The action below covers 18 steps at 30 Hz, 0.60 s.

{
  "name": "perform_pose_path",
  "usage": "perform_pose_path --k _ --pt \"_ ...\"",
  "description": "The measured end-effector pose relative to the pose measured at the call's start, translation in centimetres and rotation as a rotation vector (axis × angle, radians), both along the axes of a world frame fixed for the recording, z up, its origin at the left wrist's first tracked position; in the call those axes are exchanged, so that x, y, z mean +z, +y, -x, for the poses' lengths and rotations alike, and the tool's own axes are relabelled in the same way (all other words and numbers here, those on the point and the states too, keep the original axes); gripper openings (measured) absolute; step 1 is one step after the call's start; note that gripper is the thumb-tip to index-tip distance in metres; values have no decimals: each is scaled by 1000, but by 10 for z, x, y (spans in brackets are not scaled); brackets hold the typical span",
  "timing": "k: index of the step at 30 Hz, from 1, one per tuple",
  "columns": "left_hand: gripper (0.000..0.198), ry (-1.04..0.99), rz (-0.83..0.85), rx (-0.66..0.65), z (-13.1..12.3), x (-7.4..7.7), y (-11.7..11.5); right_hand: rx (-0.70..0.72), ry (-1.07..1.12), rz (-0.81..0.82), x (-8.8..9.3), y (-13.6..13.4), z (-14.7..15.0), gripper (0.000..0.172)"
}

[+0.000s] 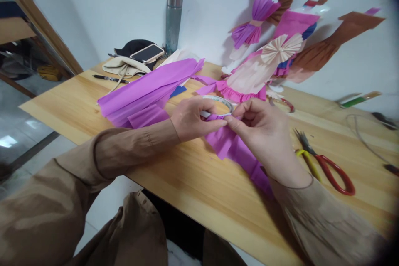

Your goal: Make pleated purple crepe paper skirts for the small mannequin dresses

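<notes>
My left hand (190,118) and my right hand (264,137) meet over the middle of a wooden table (193,183). Both pinch the top of a pleated purple paper piece (230,147) that trails toward me under my right wrist. A roll of white tape (218,104) sits just behind my fingers; my left thumb and fingers also touch its near edge. To the left lies a larger folded sheaf of purple paper (146,89).
A paper doll in pink, purple and brown (268,58) leans on the wall. Scissors with a red and a yellow handle (324,162) lie to the right. A steel flask (173,16), a phone (147,53) on a cloth bag, a pen (109,78) and markers (358,99) are around the edges.
</notes>
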<state>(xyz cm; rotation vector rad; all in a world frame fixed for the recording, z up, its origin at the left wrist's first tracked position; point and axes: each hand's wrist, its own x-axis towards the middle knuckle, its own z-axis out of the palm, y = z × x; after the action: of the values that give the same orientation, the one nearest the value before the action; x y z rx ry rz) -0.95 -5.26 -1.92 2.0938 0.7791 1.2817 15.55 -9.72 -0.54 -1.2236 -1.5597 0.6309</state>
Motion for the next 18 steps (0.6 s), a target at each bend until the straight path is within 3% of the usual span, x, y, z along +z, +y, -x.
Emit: perform_pose_path --k 4,9,13,18 --pt "30 -5 47 18 -1 -1 1 41 -160 38 8 -2 -6 18" --pt "27 32 45 24 0 -2 3 -10 -476 -299 17 -7 -8 8" --pt "25 95 -36 4 2 1 0 62 -466 -366 15 -8 -4 4" --pt "24 142 -123 5 1 5 -4 64 -465 -344 14 -6 -4 15"
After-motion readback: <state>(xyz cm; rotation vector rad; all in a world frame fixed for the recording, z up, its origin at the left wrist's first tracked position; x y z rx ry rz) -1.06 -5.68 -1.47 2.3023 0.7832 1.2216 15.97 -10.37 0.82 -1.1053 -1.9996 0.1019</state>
